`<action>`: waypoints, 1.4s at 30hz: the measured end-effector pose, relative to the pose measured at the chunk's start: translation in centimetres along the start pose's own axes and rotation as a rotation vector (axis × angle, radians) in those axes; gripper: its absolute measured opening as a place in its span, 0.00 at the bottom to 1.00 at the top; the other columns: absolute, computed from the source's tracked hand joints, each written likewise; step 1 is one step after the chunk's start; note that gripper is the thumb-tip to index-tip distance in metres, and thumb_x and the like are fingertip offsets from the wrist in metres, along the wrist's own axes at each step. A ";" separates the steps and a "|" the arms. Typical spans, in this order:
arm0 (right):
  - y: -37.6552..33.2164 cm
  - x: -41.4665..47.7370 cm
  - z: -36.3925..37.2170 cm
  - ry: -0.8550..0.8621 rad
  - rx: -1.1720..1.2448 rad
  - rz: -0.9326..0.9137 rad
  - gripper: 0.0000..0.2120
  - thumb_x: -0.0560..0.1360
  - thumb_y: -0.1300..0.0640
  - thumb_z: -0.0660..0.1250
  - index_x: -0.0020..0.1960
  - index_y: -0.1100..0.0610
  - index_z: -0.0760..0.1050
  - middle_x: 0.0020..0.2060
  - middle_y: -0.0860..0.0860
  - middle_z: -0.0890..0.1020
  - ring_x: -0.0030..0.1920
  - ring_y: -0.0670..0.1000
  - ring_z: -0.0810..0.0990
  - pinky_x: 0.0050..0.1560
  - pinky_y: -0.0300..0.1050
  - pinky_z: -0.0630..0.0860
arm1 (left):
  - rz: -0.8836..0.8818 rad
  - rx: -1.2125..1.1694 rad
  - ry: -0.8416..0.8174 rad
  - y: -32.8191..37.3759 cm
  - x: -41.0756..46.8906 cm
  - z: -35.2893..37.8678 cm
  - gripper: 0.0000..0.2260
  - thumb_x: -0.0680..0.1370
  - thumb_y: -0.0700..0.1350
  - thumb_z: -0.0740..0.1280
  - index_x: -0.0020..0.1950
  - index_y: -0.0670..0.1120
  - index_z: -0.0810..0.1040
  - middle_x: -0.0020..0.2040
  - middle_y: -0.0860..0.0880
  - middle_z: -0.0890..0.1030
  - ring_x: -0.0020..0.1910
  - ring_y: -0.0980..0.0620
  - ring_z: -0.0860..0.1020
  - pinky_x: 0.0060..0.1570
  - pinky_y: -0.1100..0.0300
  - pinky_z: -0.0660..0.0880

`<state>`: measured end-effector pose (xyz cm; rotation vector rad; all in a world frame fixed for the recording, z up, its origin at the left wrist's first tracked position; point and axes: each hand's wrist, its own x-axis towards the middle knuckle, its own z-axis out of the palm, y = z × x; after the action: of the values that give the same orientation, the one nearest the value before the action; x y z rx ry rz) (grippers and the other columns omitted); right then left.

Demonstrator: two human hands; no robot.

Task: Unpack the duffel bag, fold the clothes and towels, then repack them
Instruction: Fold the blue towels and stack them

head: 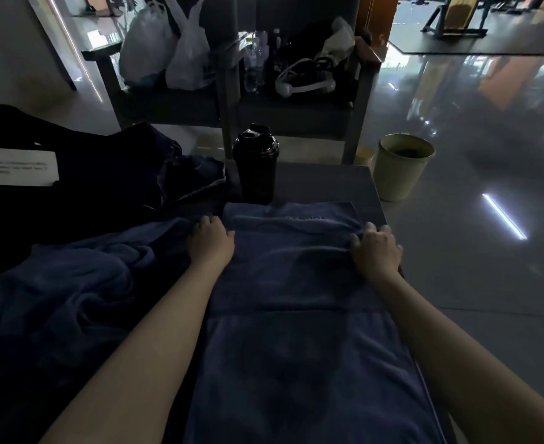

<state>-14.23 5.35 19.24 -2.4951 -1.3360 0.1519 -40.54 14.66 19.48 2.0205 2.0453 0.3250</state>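
The towel (299,341) runs off the near edge, as do both forearms. Faint lettering (304,217) on its far band is too small to read. The left edge cuts the white label (15,166), whose print is unreadable. Fingertips of the left hand (211,240) curl out of sight into the cloth
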 end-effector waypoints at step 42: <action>5.3 -14.7 -6.0 -0.152 0.618 -0.025 0.05 0.71 0.62 0.67 0.37 0.55 0.75 0.32 0.51 0.78 0.37 0.52 0.75 0.37 0.46 0.68 | -0.091 -0.552 -0.231 -3.2 -13.5 -4.4 0.25 0.72 0.38 0.72 0.67 0.39 0.70 0.62 0.40 0.76 0.60 0.42 0.75 0.54 0.54 0.72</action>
<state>-16.89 -10.87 22.55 -1.9704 -1.1478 0.6527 -44.89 1.17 22.85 1.5469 1.6671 0.5395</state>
